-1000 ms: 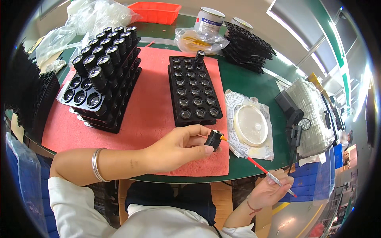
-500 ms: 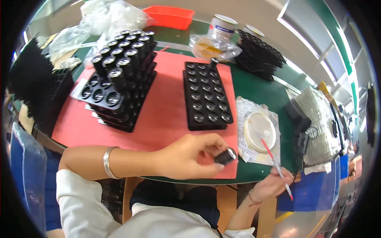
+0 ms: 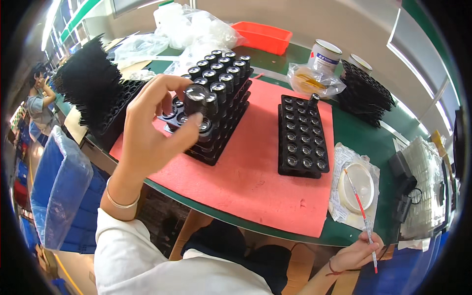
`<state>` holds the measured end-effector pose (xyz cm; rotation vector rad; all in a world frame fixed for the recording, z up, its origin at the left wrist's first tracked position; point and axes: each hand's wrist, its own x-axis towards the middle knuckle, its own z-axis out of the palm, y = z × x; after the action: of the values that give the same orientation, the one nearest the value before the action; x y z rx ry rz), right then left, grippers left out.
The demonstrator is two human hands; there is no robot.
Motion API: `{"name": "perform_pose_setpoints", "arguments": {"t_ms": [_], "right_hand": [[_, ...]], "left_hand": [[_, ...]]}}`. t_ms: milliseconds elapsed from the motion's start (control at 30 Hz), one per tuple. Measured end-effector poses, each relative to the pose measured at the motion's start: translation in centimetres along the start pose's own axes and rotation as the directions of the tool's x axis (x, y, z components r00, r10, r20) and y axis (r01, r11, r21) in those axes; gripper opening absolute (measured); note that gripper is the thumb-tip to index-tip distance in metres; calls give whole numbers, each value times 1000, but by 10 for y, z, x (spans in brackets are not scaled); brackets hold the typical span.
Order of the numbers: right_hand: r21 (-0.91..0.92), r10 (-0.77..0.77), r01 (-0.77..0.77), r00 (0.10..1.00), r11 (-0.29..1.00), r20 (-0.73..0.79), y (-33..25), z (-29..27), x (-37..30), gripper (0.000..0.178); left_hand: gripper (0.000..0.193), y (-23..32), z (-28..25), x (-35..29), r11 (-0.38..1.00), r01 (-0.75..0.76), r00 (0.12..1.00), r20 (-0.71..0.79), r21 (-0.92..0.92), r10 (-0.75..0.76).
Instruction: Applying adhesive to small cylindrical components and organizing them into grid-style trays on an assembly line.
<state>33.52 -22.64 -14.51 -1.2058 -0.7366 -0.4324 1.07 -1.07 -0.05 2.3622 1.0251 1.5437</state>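
Note:
My left hand [image 3: 150, 130] pinches a small black cylinder [image 3: 195, 104] with a shiny clear top between thumb and fingers. It is over the left stack of black trays [image 3: 223, 142], where several like cylinders [image 3: 226, 80] stand upright in rows; my fingers hide part of the stack. At the lower right, my right hand [image 3: 359, 253] is closed around a thin brush [image 3: 362, 210] with a red and clear handle. The brush tip reaches over a round white dish [image 3: 371, 189]. Between the hands lies a black tray [image 3: 301, 172] with clear-topped pieces in its holes and one cylinder [image 3: 313, 100] standing at its far corner.
A pink mat [image 3: 246, 182] covers part of the green table. Behind are plastic bags [image 3: 196, 29], a red bin [image 3: 263, 37], a can [image 3: 324, 55] and stacked black trays [image 3: 366, 93]. More black trays [image 3: 91, 81] stand left. A person [image 3: 42, 98] is far left.
My left hand has carried the black cylinder from the mat's front edge up and left to the tray stack. My right hand still holds the brush by the dish. The view has shifted left.

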Motion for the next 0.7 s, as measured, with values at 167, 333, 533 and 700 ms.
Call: {"name": "perform_pose_setpoints", "arguments": {"t_ms": [167,333,533,700], "right_hand": [[13,14,-15,1000,1000,22,-4,2,0,27],[8,15,-15,999,1000,33,-6,1,1,27],[25,25,-26,999,999,40,-5,-1,2,29],[28,27,-27,1000,999,11,-5,0,2,29]], "left_hand": [[32,-31,-10,6,988,139,984,97,73,-146],[32,-34,-10,14,957,98,966,206,273,-158],[31,-31,-7,15,943,115,958,217,314,-190],[29,-34,-3,15,950,126,961,204,287,-189]]}}
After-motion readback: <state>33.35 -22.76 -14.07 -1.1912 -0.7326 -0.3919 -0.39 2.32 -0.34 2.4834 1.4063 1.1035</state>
